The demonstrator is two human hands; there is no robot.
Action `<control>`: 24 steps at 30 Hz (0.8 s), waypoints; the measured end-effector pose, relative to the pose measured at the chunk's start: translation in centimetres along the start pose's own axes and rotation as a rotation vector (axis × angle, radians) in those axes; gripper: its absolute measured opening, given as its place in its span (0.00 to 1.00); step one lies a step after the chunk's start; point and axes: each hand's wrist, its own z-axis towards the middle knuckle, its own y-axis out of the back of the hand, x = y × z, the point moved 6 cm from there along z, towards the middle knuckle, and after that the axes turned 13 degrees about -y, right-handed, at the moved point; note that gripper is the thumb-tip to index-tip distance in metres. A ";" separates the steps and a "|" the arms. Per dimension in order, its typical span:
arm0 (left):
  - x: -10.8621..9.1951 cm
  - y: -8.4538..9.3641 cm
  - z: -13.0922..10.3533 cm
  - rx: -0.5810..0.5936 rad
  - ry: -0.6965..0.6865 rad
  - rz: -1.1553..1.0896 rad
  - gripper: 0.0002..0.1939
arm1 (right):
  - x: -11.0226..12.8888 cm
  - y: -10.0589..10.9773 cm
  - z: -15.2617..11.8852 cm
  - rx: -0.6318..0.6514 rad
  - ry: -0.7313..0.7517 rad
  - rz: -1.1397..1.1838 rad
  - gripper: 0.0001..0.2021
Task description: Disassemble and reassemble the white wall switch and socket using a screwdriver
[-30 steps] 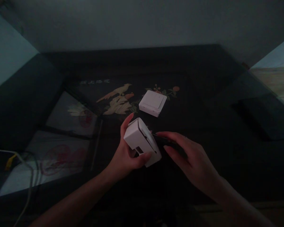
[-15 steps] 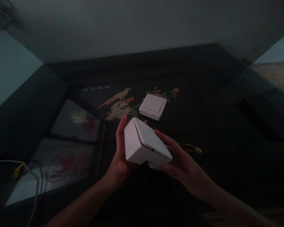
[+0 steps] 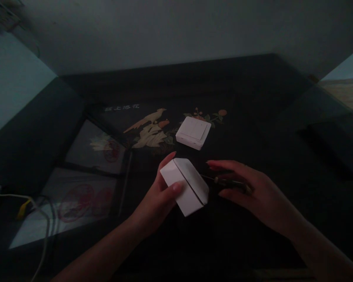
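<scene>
My left hand (image 3: 164, 192) grips a white plastic box (image 3: 188, 187), thumb pressed on its side and fingers behind it. A dark seam runs between the box's body and its cover plate. My right hand (image 3: 247, 182) is off the box, its fingers apart around the handle of a screwdriver (image 3: 231, 182) on the table. The screwdriver's thin shaft points left toward the box; part of its handle is hidden by the hand. Beyond both hands lies a white square wall switch (image 3: 193, 132), face up.
The dark glossy table (image 3: 261, 129) bears an inlaid bird picture (image 3: 150, 127) and reflects light at the left. A white cable (image 3: 47, 231) with a yellow tag (image 3: 23, 209) hangs at the left edge. A dark flat object (image 3: 335, 145) lies at the right.
My right hand has let go of the white box and moved right to the screwdriver. My left hand has turned the box, and its thumb now lies across the side.
</scene>
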 end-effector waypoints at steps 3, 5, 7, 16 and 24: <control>-0.2 -0.1 0.1 0.058 -0.056 0.100 0.51 | 1.1 -0.9 -0.3 0.027 0.094 -0.029 0.29; -0.3 -0.3 0.0 0.108 -0.092 0.147 0.50 | 1.4 -2.0 -0.4 0.112 0.106 -0.022 0.32; -0.6 -0.4 -0.1 0.123 -0.129 0.187 0.47 | 1.3 -2.8 -0.4 0.207 0.071 0.031 0.33; -1.5 -1.1 -0.6 0.191 -0.216 0.350 0.34 | 1.2 -3.3 -0.7 0.288 0.026 0.163 0.39; -1.8 -1.2 -0.6 0.213 -0.234 0.483 0.35 | 1.3 -3.3 -0.8 0.253 0.053 0.109 0.40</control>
